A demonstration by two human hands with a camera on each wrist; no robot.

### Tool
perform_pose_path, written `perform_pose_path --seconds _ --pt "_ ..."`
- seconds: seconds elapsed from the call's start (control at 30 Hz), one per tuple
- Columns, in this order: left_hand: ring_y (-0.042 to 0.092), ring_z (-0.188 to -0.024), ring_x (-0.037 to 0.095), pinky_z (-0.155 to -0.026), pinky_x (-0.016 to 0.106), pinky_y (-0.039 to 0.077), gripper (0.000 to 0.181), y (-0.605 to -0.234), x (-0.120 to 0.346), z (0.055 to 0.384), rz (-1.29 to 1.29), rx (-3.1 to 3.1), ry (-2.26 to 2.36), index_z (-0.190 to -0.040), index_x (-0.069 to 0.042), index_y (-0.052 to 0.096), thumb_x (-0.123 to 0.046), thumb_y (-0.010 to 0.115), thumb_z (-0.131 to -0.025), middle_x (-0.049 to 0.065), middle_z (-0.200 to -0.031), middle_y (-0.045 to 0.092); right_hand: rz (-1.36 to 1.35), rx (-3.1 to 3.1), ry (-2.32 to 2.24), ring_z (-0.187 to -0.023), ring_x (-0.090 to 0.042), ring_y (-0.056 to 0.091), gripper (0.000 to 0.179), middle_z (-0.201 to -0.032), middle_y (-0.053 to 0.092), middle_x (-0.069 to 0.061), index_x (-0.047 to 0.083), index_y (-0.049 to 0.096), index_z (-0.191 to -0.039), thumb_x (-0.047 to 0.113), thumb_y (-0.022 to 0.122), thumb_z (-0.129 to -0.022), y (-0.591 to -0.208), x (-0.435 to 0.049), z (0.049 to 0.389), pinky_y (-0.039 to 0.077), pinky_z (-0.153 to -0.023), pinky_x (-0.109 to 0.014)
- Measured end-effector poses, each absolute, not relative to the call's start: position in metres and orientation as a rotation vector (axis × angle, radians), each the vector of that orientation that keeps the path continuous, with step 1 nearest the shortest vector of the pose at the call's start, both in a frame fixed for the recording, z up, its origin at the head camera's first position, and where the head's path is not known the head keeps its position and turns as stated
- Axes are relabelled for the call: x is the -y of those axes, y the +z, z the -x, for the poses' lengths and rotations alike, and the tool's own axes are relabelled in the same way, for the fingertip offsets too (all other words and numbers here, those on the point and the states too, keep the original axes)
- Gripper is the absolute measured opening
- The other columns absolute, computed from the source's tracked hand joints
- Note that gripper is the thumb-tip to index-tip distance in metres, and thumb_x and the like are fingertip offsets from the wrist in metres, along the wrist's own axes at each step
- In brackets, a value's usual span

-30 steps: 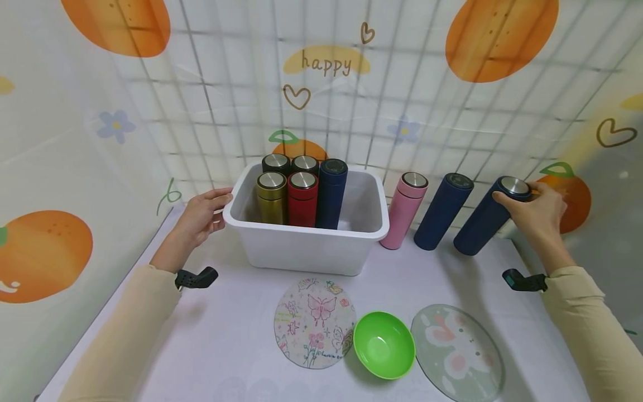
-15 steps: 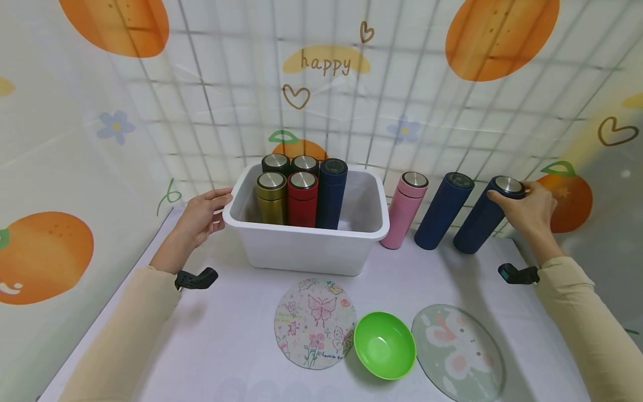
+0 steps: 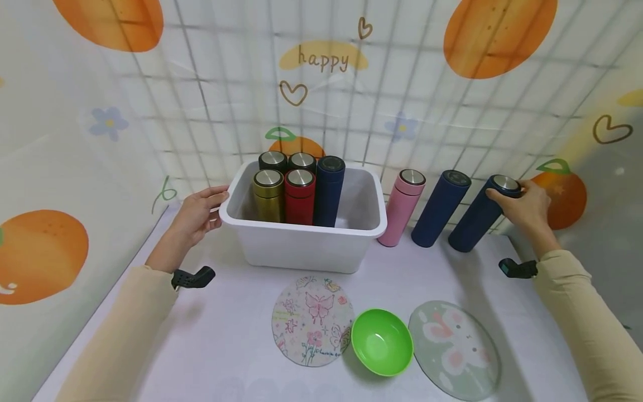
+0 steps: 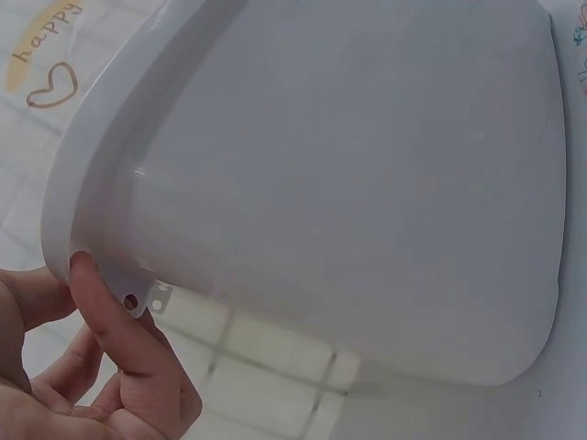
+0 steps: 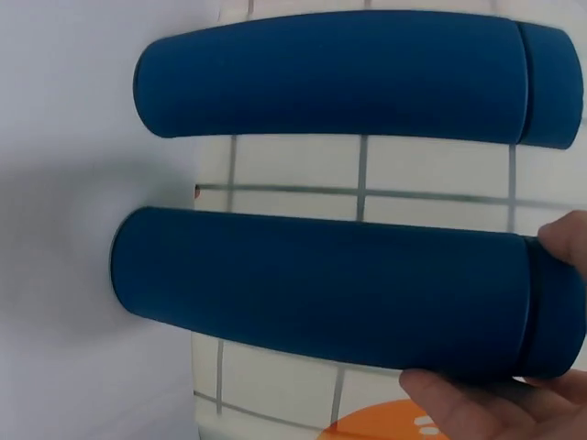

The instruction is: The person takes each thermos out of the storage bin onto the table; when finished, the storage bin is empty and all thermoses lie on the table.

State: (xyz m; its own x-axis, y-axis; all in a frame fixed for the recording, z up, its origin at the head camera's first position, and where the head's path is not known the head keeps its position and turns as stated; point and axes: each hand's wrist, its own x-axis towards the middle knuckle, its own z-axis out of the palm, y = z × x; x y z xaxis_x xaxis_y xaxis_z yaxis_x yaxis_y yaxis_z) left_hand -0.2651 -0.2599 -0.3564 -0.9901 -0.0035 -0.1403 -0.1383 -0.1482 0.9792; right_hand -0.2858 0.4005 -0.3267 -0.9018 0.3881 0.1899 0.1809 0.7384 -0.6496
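Observation:
My left hand (image 3: 193,216) pinches the left rim of a white plastic bin (image 3: 301,245); in the left wrist view, the fingers (image 4: 124,321) meet the rim's underside. Inside the bin stand several thermos bottles: a gold one (image 3: 269,201), a red one (image 3: 300,201), a dark blue one (image 3: 329,192) and two with black lids (image 3: 273,158) behind. Over at the right, my right hand (image 3: 527,209) grips the lid end of a dark blue thermos bottle (image 5: 321,284) with a silver top. Beside it stand another dark blue thermos (image 3: 441,209) and a pink thermos (image 3: 401,209).
In front of the bin lie a round butterfly mat (image 3: 306,324) and a round rabbit mat (image 3: 452,352). Between them sits a green bowl (image 3: 382,341). A patterned curtain over a wire grid (image 3: 331,117) rises behind the white table (image 3: 226,335).
My right hand has moved slightly left, the top of its dark blue thermos shifting with it. The left hand stays at the bin's rim. The head view has shifted a little.

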Motion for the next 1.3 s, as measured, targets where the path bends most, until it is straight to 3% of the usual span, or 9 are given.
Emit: perform_pose_path --seconds 0.13,0.4,0.53,0.63,0.73,1.0,1.17,1.3 --pt "0.064 -0.075 0.009 -0.058 0.02 0.051 0.041 -0.356 0.261 0.265 0.163 -1.988 2.305 -0.137 -0.01 0.055 -0.021 0.065 -0.099 -0.003 -0.101 0.067 0.415 2.649 0.925 -0.12 -0.045 0.038 0.089 -0.127 0.05 -0.031 -0.01 0.041 -0.141 0.06 0.059 -0.091 -0.329 -0.402 0.287 0.042 -0.077 -0.042" --pt "0.063 -0.074 0.01 -0.059 0.02 0.051 0.045 -0.359 0.259 0.267 0.165 -2.009 2.285 -0.142 -0.007 0.051 -0.021 0.063 -0.101 -0.001 -0.105 0.066 0.402 2.681 0.84 -0.103 -0.042 0.049 0.087 -0.117 0.053 -0.029 -0.01 0.046 -0.13 0.066 0.058 -0.089 -0.328 -0.403 0.281 0.043 -0.071 -0.042" --pt "0.063 -0.074 0.01 -0.059 0.02 0.051 0.044 -0.36 0.257 0.267 0.167 -2.021 2.278 -0.141 -0.008 0.052 -0.022 0.063 -0.101 -0.001 -0.106 0.065 0.436 2.672 0.871 -0.114 -0.045 0.048 0.097 -0.131 0.05 -0.032 -0.008 0.037 -0.146 0.067 0.058 -0.087 -0.328 -0.404 0.276 0.047 -0.085 -0.051" --pt "0.062 -0.073 0.01 -0.058 0.021 0.05 0.042 -0.36 0.258 0.266 0.172 -2.017 2.286 -0.14 -0.008 0.054 -0.021 0.063 -0.101 -0.001 -0.104 0.066 0.439 2.655 0.902 -0.125 -0.047 0.045 0.104 -0.144 0.043 -0.033 -0.007 0.025 -0.153 0.067 0.058 -0.087 -0.324 -0.402 0.273 0.042 -0.099 -0.058" --pt "0.063 -0.072 0.01 -0.057 0.021 0.05 0.04 -0.359 0.259 0.266 0.181 -2.017 2.295 -0.137 -0.009 0.055 -0.021 0.063 -0.1 -0.002 -0.103 0.066 0.415 2.647 0.896 -0.128 -0.048 0.044 0.106 -0.147 0.04 -0.032 -0.006 0.022 -0.154 0.067 0.059 -0.087 -0.317 -0.4 0.27 0.039 -0.103 -0.06" --pt "0.064 -0.073 0.01 -0.056 0.021 0.051 0.038 -0.357 0.258 0.265 0.192 -2.012 2.306 -0.136 -0.01 0.058 -0.021 0.065 -0.1 -0.002 -0.103 0.067 0.393 2.583 0.869 -0.127 -0.045 0.048 0.097 -0.142 0.048 -0.029 -0.001 0.025 -0.155 0.06 0.061 -0.089 -0.301 -0.395 0.258 0.04 -0.101 -0.057" --pt "0.064 -0.072 0.009 -0.057 0.021 0.051 0.039 -0.358 0.259 0.265 0.179 -2.011 2.307 -0.137 -0.01 0.057 -0.021 0.064 -0.1 -0.002 -0.102 0.067 0.381 2.477 0.913 -0.133 -0.04 0.043 0.091 -0.15 0.043 -0.022 0.005 0.028 -0.155 0.055 0.065 -0.089 -0.289 -0.387 0.249 0.032 -0.11 -0.05" --pt "0.064 -0.073 0.01 -0.058 0.021 0.051 0.039 -0.358 0.259 0.265 0.184 -2.018 2.302 -0.137 -0.01 0.056 -0.021 0.064 -0.1 -0.002 -0.103 0.066 0.395 2.417 0.96 -0.137 -0.032 0.041 0.088 -0.153 0.04 -0.014 0.014 0.028 -0.156 0.055 0.068 -0.088 -0.281 -0.379 0.242 0.036 -0.11 -0.041"
